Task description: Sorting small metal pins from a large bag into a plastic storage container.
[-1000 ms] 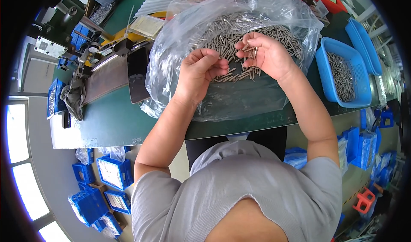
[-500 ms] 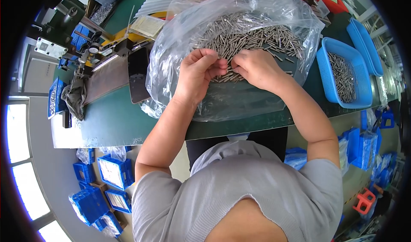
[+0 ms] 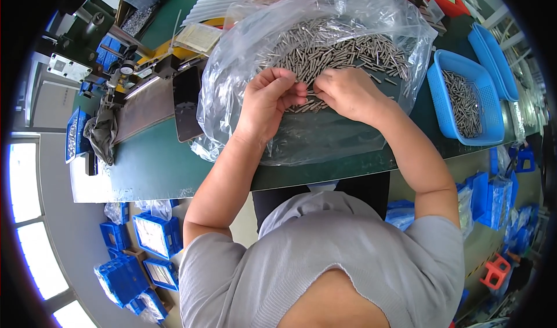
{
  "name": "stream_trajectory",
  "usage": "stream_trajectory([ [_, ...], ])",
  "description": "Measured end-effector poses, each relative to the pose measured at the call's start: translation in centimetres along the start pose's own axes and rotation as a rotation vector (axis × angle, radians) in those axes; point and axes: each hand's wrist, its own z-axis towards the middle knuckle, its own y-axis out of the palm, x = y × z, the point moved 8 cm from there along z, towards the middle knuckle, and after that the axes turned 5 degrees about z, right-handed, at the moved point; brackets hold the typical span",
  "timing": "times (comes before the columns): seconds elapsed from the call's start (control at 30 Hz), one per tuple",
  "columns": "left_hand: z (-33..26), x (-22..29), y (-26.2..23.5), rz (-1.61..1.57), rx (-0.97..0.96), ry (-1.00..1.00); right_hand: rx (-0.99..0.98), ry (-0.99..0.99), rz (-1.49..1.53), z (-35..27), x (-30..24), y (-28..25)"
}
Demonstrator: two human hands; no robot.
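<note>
A heap of small grey metal pins (image 3: 325,46) lies on a large clear plastic bag (image 3: 232,67) spread over the green table. Over the near side of the heap, my left hand (image 3: 266,102) is closed, its thumb pressed to the forefinger and the other fingers curled. Close by on the right, my right hand (image 3: 351,93) is also closed, thumb and fingertips pinched together and pointing at the left hand. Anything between the fingertips of either hand is too small or hidden to make out. The hands are a small gap apart.
On the right, a blue plastic basket (image 3: 493,116) holds more metal pins, with another blue basket (image 3: 496,61) beyond it. A dark flat tablet-like object (image 3: 187,104) lies left of the bag. Farther left stands a bench device (image 3: 93,55) with a dial. The table's near edge (image 3: 325,182) runs before me.
Both hands stay nearly in place, still pinched over the pins. The view has shifted very slightly; nothing else visibly moves.
</note>
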Motion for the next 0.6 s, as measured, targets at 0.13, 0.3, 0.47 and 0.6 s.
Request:
stream_trajectory([
  [0.13, 0.1, -0.2, -0.1, 0.012, -0.008, -0.013, 0.048, -0.019, 0.069, 0.1, 0.6, -0.3],
  [0.3, 0.2, -0.3, -0.2, 0.033, -0.021, -0.015, 0.103, 0.001, 0.176, 0.2, 1.1, -1.6],
  [0.47, 0.2, -0.2, -0.2, 0.013, -0.009, -0.018, 0.003, 0.01, 0.12, -0.1, 0.2, -0.7],
  [0.6, 0.0, 0.0, -0.4, 0.006, 0.012, -0.009, 0.005, 0.022, 0.051, -0.1, 0.4, -0.5],
])
